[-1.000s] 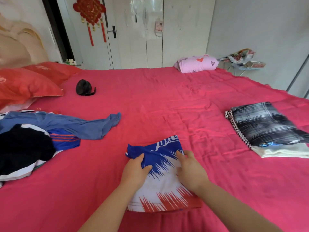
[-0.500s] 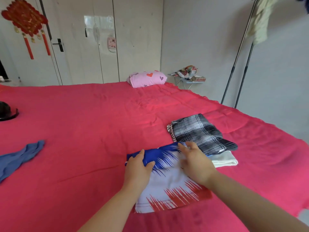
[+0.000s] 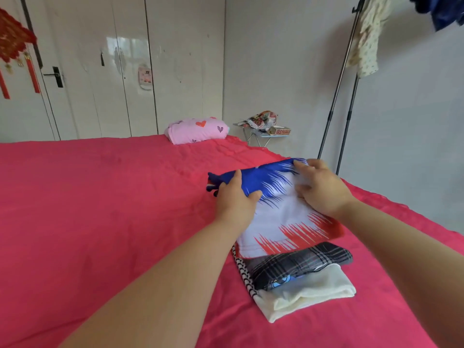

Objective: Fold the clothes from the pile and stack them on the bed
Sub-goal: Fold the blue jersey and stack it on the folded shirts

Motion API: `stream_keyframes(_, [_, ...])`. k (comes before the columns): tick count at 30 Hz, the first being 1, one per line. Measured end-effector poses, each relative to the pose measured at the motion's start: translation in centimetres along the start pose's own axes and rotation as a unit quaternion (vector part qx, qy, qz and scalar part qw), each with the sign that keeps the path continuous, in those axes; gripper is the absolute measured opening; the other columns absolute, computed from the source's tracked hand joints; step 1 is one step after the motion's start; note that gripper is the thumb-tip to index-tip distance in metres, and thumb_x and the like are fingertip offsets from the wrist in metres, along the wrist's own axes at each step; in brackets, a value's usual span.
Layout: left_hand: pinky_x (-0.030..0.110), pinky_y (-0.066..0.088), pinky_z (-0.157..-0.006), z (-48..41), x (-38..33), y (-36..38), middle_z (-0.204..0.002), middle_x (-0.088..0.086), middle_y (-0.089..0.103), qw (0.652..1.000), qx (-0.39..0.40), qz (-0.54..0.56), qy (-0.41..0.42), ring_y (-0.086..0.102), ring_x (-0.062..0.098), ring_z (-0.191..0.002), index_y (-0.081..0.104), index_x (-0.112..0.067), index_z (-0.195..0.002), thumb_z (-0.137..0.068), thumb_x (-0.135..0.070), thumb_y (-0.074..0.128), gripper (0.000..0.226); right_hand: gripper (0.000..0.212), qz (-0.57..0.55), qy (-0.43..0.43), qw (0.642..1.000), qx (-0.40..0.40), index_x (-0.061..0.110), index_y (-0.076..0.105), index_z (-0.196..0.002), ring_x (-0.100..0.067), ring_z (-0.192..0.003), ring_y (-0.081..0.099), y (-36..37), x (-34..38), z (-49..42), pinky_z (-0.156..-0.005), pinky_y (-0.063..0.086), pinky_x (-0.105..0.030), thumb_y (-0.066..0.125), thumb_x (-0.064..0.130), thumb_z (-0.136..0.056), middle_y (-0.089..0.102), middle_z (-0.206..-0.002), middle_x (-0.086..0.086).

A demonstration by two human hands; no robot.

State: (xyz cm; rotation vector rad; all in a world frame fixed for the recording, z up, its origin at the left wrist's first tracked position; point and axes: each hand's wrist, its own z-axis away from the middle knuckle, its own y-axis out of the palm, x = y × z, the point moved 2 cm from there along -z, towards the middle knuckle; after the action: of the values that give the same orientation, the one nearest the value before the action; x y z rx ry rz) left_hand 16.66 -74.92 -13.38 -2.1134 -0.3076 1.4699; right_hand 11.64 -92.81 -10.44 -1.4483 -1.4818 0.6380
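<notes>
A folded blue, white and red garment (image 3: pixel 281 212) hangs just above the stack of folded clothes (image 3: pixel 296 275) on the red bed (image 3: pixel 100 209). My left hand (image 3: pixel 233 199) grips its left blue edge, thumb on top. My right hand (image 3: pixel 319 187) holds its right side, fingers over the far blue corner. The stack shows a black-and-grey plaid piece on top, a blue-printed piece under it and a cream piece at the bottom. The pile of unfolded clothes is out of view.
A pink pillow with hearts (image 3: pixel 197 130) lies at the bed's far edge. A small stand with papers (image 3: pixel 266 125) sits beyond it. A metal clothes rack (image 3: pixel 344 91) with hanging garments stands by the right wall. White wardrobe doors (image 3: pixel 125 71) fill the back.
Both hands lifted the folded garment off the bed and carried it right, over the stack. My view turned right, so the unfolded pile and red pillows left the frame.
</notes>
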Motion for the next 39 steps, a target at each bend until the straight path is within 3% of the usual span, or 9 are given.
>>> stream_keyframes(3, [0.031,0.036,-0.105,0.6,3.0,3.7,-0.146,0.009,0.036,0.99,0.132,0.029,-0.049,0.041,0.025,-0.13,0.024,-0.019,-0.147,-0.063,-0.059,0.064,0.101,0.064,0.02,0.06,0.991,0.116,0.018,0.025,-0.147,-0.026,-0.14,0.024,4.7,-3.0,0.1,-0.111,0.027,-0.031,0.045,0.03,-0.087,0.023,-0.152,-0.013])
stream_keyframes(6, [0.025,0.023,-0.113,2.4,6.7,6.4,-0.155,0.013,0.013,0.975,0.204,-0.04,-0.075,0.02,0.022,-0.142,0.014,-0.023,-0.15,-0.083,-0.053,0.055,0.084,0.055,0.028,0.159,0.965,0.209,0.026,0.025,-0.145,-0.031,-0.141,0.019,9.2,-4.2,1.6,-0.112,0.024,-0.047,0.041,0.034,-0.093,0.014,-0.155,-0.01])
stream_keyframes(9, [0.026,0.012,-0.114,3.2,8.1,8.0,-0.157,0.013,-0.007,0.977,0.194,-0.085,-0.015,0.001,0.021,-0.146,0.007,-0.028,-0.149,-0.092,-0.045,0.048,0.073,0.046,0.069,0.126,0.979,0.146,0.033,0.029,-0.143,-0.027,-0.142,0.015,10.4,-2.4,1.5,-0.112,0.013,-0.054,0.032,0.038,-0.097,0.014,-0.156,-0.002])
stream_keyframes(13, [0.032,0.011,-0.116,3.1,8.1,10.0,-0.157,0.011,-0.005,0.972,0.201,-0.121,0.027,0.002,0.025,-0.145,0.012,-0.026,-0.149,-0.094,-0.044,0.044,0.066,0.051,0.119,0.049,0.981,0.148,0.035,0.021,-0.145,-0.023,-0.144,0.005,10.8,-0.6,0.6,-0.113,0.005,-0.055,0.025,0.05,-0.097,0.011,-0.157,0.001])
stream_keyframes(18, [0.035,0.009,-0.117,3.8,8.8,11.2,-0.158,0.007,-0.001,0.954,0.238,-0.179,0.049,0.0,0.026,-0.145,0.018,-0.028,-0.148,-0.095,-0.044,0.043,0.061,0.054,0.132,0.107,0.954,0.248,0.037,0.009,-0.146,-0.023,-0.144,0.004,14.3,-3.6,3.2,-0.112,0.009,-0.053,0.018,0.053,-0.095,0.006,-0.157,0.006])
stream_keyframes(25, [0.035,0.012,-0.118,6.7,12.2,6.7,-0.158,0.001,-0.001,0.946,0.209,-0.246,0.041,0.001,0.02,-0.145,0.013,-0.031,-0.148,-0.094,-0.044,0.044,0.064,0.052,0.154,0.114,0.956,0.224,0.034,0.014,-0.146,-0.021,-0.144,0.007,14.1,-3.2,3.4,-0.111,0.009,-0.055,0.018,0.047,-0.096,0.012,-0.156,0.006])
stream_keyframes(29, [0.038,0.009,-0.118,10.0,15.4,0.6,-0.158,-0.003,-0.004,0.913,0.202,-0.355,-0.003,-0.002,0.017,-0.146,0.008,-0.033,-0.149,-0.096,-0.045,0.038,0.062,0.05,0.167,0.068,0.973,0.142,0.03,0.023,-0.145,-0.024,-0.144,0.007,13.1,1.9,5.5,-0.112,0.005,-0.055,0.019,0.046,-0.097,0.02,-0.154,0.002])
stream_keyframes(34, [0.038,0.006,-0.117,16.0,20.2,-8.6,-0.158,-0.006,-0.002,0.887,0.157,-0.421,-0.101,-0.002,0.015,-0.145,0.006,-0.033,-0.149,-0.096,-0.054,0.023,0.059,0.091,-0.013,-0.084,0.965,0.247,0.039,0.01,-0.146,-0.025,-0.145,-0.001,16.7,15.1,15.6,-0.115,0.0,-0.05,-0.014,0.061,-0.062,0.005,-0.158,0.0])
stream_keyframes(39, [0.038,0.008,-0.116,22.9,23.8,-16.2,-0.158,-0.005,0.002,0.874,0.12,-0.432,-0.19,0.002,0.016,-0.145,0.009,-0.033,-0.149,-0.094,-0.059,0.019,0.061,0.054,-0.042,-0.128,0.937,0.322,0.034,0.009,-0.147,-0.029,-0.144,-0.006,19.3,25.7,21.8,-0.113,-0.003,-0.053,0.022,0.049,-0.097,0.002,-0.158,-0.001])
